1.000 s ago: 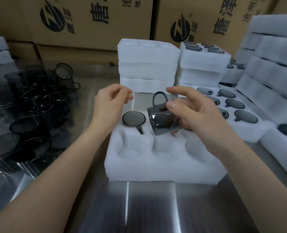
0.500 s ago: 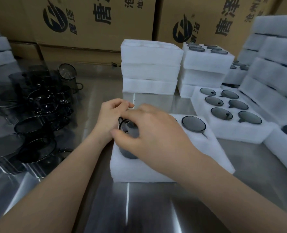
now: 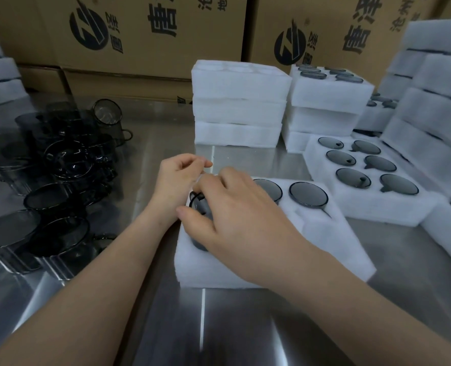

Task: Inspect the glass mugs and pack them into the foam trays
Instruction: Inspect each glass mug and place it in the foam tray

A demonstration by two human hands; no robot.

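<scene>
So the mug (image 3: 198, 208) in play is over the near-left pocket of the foam tray (image 3: 324, 247), partly down into it. You can just see its dark side and the thin loop of the handle poking out at the far-left of the grip. The right hand (image 3: 235, 215) comes over it from above, with the fingers curled round the far side and the thumb (image 3: 186, 211) pressed on the near side, so it's properly clamped on the glass. My guess is the top-down hold is there so the mug can be turned to line its handle up with the slot cut into the foam before it gets pushed home.

Two more mugs (image 3: 308, 194) are already seated along the far row, each showing only a round dark disc flush with the foam. That makes this roughly the third of six pockets, I'd say.

The left hand (image 3: 177, 180) sits just beside the tray's far-left corner, right next to the mug. Its fingers are loosely curled, with thumb and forefinger tips close together and nothing in them that I can see. It's probably there to steady things, but I can't tell if it actually touches the foam.

The unpacked mugs (image 3: 60, 180) are bunched on the metal table (image 3: 245, 326) to the left, within easy reach of that hand. A filled tray (image 3: 430, 207) is parked to the right — a tidy left-to-right flow.
</scene>
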